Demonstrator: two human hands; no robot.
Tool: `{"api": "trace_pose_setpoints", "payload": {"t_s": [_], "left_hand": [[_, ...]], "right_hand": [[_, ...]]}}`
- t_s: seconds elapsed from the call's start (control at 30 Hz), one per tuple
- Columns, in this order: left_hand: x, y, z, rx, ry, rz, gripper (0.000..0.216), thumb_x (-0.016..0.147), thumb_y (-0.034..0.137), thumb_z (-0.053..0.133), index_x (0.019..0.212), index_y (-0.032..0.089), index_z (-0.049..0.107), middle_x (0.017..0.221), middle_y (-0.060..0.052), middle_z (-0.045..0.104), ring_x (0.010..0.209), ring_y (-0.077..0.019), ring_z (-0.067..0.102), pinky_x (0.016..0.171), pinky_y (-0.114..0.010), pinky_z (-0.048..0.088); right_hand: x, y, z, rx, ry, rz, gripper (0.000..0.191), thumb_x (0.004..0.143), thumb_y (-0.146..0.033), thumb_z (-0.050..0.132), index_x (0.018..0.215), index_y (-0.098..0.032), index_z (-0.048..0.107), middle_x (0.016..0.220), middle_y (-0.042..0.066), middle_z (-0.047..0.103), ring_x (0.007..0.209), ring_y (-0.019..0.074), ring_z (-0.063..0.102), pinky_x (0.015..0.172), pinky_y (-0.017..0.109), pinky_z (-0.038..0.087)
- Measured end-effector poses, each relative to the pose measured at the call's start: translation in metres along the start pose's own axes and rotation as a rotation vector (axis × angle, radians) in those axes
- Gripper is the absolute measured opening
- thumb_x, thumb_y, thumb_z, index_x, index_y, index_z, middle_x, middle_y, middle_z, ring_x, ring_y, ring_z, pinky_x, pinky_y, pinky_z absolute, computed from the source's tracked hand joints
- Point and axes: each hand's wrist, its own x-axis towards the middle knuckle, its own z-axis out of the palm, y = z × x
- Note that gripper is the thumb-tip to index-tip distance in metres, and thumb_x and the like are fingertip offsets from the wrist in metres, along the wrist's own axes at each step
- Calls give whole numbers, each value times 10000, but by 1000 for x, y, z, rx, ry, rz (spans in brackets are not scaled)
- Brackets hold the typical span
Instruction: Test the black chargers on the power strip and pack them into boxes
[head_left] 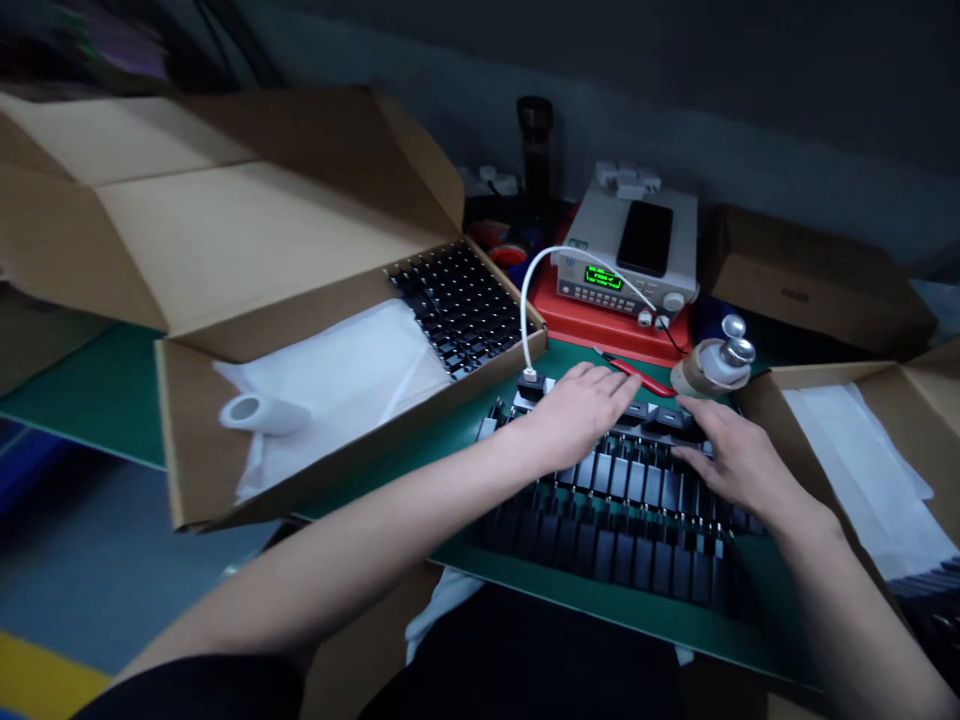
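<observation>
Black pronged blocks (631, 482) in close rows on green tabletop (373, 465)

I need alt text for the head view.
A person's left hand and right hand are over rows of black parts on a green table. Behind stands a lit meter with a phone on top; an open box lies at left.
</observation>
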Motion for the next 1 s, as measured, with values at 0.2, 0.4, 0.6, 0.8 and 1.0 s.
{"api": "trace_pose_setpoints", "payload": {"t_s": [0.2, 0.4, 0.6, 0.8, 1.0], "left_hand": [[-81, -9, 7, -391, 765, -506, 276, 934, 154, 608, 1209, 176, 596, 1146, -91, 691, 1066, -201, 667, 949, -395, 580], [-89, -48, 30, -593, 465, -559, 550, 898, 155, 619, 1428, 187, 473, 1330, -127, 654, 1207, -248, 657, 1042, -457, 554], [-80, -59, 29, -524, 340, -565, 370, 868, 117, 647, 1223, 215, 611, 1155, -64, 738, 1079, -251, 708, 959, -432, 579], [-82, -57, 31, -518, 352, -546, 386, 868, 101, 644, 1231, 217, 580, 1190, -63, 720, 1118, -239, 690, 999, -420, 556], [-78, -61, 24, -543, 297, -516, 285, 851, 83, 627, 1110, 197, 593, 1026, -46, 702, 962, -226, 679, 881, -396, 550]], "right_hand": [[44, -37, -26, 182, 232, -92, 321, 965, -340, 643, 1259, -213, 627, 1188, 102, 699, 1088, 251, 682, 930, 411, 575], [140, -116, 13, 411, 93, -96, 128, 918, -231, 689, 1039, -195, 664, 978, 43, 688, 817, 163, 652, 764, 324, 542], [159, -125, 19, 626, 42, -27, 44, 896, -195, 670, 854, -209, 668, 840, 0, 701, 784, 161, 652, 744, 311, 511], [129, -106, 10, 491, 31, 55, 76, 898, -251, 675, 828, -222, 675, 801, 7, 701, 737, 180, 651, 692, 320, 499], [123, -112, 25, 248, 39, -94, 125, 955, -210, 604, 831, -213, 607, 880, 44, 669, 824, 199, 644, 716, 320, 486]]}}
